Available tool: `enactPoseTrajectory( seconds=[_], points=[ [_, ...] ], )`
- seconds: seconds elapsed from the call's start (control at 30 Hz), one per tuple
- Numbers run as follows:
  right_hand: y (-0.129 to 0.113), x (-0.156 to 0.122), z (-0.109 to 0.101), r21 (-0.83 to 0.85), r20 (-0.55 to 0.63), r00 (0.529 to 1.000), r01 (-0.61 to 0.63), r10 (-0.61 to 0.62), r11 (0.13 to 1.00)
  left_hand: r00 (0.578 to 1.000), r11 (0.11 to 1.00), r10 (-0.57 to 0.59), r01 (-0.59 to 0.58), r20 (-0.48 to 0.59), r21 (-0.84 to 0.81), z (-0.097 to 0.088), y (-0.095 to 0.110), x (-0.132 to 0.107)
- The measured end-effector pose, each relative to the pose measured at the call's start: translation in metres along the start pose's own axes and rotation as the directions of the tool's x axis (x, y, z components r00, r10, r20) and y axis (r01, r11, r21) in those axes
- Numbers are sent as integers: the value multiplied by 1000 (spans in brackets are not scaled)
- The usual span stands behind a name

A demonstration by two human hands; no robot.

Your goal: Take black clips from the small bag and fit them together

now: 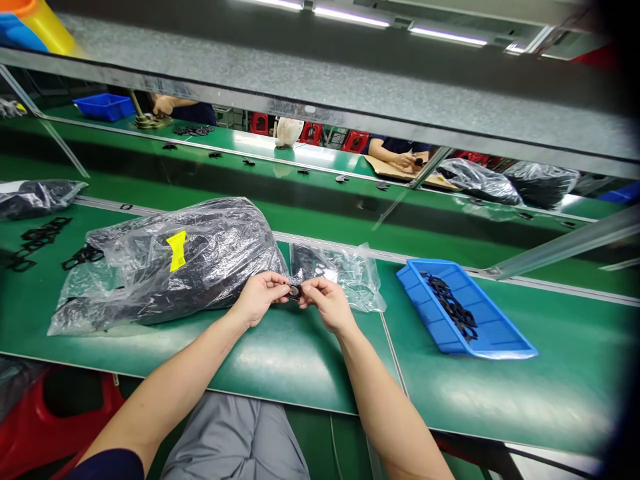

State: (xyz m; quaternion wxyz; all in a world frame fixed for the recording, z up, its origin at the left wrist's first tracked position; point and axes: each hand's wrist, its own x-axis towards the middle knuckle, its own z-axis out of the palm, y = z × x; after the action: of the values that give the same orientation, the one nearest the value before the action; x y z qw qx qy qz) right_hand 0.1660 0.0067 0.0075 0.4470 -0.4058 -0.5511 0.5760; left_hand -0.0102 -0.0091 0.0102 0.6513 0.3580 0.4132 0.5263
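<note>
Between my two hands is a small black part with a round opening, held over the green table. My left hand pinches its left side with thumb and forefinger. On its right side, the fingertips of my right hand close on it. My fingers cover much of the part. Just behind my left hand lies a large clear plastic bag full of dark pieces, with a yellow label. A smaller clear bag with black and white contents lies behind my right hand.
To the right stands a blue tray holding several black parts. Loose black frames lie at the left. Behind the table runs a green belt, with co-workers' hands beyond it. A metal shelf spans overhead.
</note>
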Motion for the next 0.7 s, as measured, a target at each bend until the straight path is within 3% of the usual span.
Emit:
enactPoseTrajectory(
  seconds=[0.17,0.4,0.7],
  points=[
    [-1,-1,3,-15,-6,1000,20,-20,1000,997,997,70,-68,-40,46,1,-2,0],
    [0,-2,6,11,5,998,-64,64,998,999,1000,5,-5,-39,-2,1,-1,-1],
    [4,-1,11,101,-51,997,-53,58,994,1000,999,-28,28,-2,-29,-2,2,0]
  ],
)
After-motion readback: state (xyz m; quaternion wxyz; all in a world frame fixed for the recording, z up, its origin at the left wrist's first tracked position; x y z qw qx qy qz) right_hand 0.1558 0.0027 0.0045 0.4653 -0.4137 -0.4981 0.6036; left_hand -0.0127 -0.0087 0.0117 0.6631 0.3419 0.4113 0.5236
